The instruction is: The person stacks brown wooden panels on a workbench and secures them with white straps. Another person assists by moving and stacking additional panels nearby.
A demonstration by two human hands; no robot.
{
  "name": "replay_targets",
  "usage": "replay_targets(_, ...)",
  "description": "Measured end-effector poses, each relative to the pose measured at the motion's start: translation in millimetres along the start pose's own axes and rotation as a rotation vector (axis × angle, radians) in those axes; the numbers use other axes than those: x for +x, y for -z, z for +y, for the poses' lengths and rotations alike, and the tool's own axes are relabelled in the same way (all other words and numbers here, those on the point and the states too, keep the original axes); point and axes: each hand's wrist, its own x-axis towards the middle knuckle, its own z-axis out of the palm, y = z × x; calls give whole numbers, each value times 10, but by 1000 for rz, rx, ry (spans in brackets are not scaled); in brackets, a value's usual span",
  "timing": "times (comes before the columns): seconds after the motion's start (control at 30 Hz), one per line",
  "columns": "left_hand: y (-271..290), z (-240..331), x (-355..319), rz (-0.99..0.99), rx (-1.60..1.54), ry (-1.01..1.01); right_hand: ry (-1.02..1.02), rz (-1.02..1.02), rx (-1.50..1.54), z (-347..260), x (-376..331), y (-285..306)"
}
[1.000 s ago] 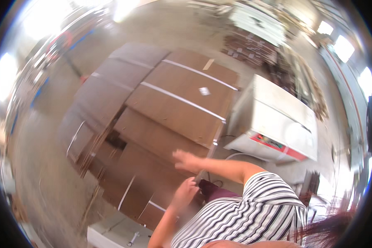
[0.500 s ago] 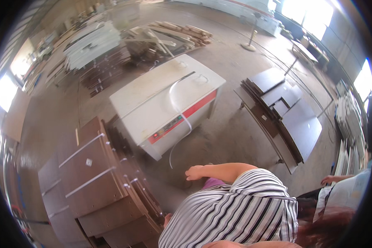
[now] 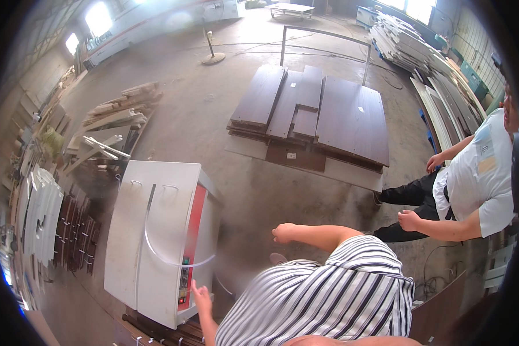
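The strapping machine [image 3: 121,242], a pale, box-shaped cabinet with a red band along its front, stands on the floor to the person's left, with a narrow slot running across its top. A translucent plastic strap [image 3: 176,263] loops over that top and past the front edge, where it hangs free. The cabinet looks heavy and rigid, something to shift by its lower body rather than by the thin wire handles [image 3: 169,186] on top. The strap should be light, springy and rather slippery, best pinched flat between thumb and finger near its loose end. The left hand [image 3: 202,295] is just beside the button panel [image 3: 184,277], its fingers extended and somewhat apart; whether a fingertip touches the machine I cannot tell. The right hand [image 3: 285,232] hangs well apart from it, fingers bent, and how tightly they close is unclear. Below the left hand lie strapped dark brown boards [image 3: 144,334]. Farther out are a stack of dark wood-grain panels [image 3: 352,109] and, to the right, a co-worker in a white shirt [image 3: 470,179].
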Motion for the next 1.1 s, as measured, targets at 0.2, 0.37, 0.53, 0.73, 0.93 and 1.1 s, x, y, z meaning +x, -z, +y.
replay_targets(0.2,259,419,1341,-103,447,227,-33,-4,78,266,375,-49)
replay_targets(0.37,516,394,1764,81,655,226,55,-26,397,118,322,-201)
replay_targets(0.53,1311,-501,1532,614,716,-42,-206,-96,614,387,400,-551)
replay_targets(0.73,2957,-1053,1315,658,804,565,-265,-45,100,393,967,59)
replay_targets(0.93,3374,-2521,923,677,1064,645,-151,52,282,-316,1634,853)
replay_targets(1.1,2353,-1740,1596,1029,685,366,-72,27,430,-363,1991,1160)
